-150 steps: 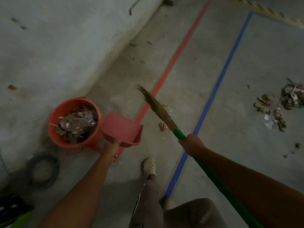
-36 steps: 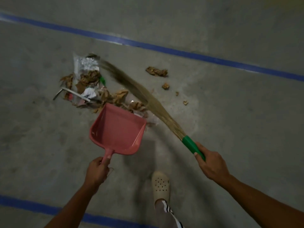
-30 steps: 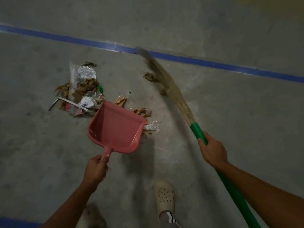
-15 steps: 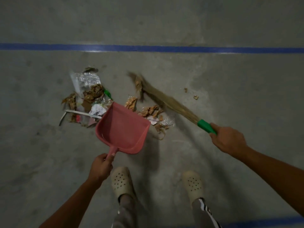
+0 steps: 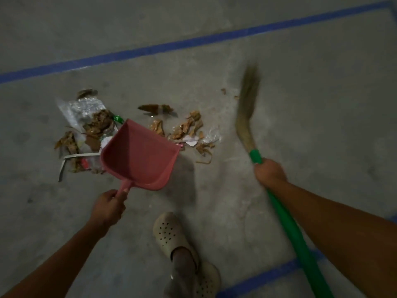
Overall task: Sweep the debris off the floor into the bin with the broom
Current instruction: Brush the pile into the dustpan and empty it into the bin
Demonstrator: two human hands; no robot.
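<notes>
The bare concrete floor (image 5: 311, 130) fills the view, dim and grey, crossed by a blue line (image 5: 150, 49) beyond the mess, and the bin is nowhere in sight from here. We see that the broom (image 5: 255, 156) has just swung away. Half a second ago its bristles lay low across the scraps to the right of the dustpan, dragging them in. Now the bristles (image 5: 249, 97) are blurred and stand out to the right, well apart from the pile and near a few stray crumbs (image 5: 224, 90). The right hand (image 5: 269, 172) is clenched round the green handle just behind the collar. The left hand (image 5: 108, 208) grasps the stalk of the pink dustpan (image 5: 139, 155), which has barely shifted and tilts with its mouth toward the debris (image 5: 96, 125). That debris, made up of dry leaves, clear wrapping and a white strip, lies on the floor on both sides of the dustpan's front edge. The right-hand scraps (image 5: 187, 127) are now bunched closer to it than a second ago. We read this as the backswing between strokes: the last stroke gathered but did not load, since the dustpan's inside looks empty. In our judgement this round is still early. The next stroke likely needs to start beyond the crumbs and run low toward the mouth, and the heap on the left wants its own pass before anything goes to the bin.
</notes>
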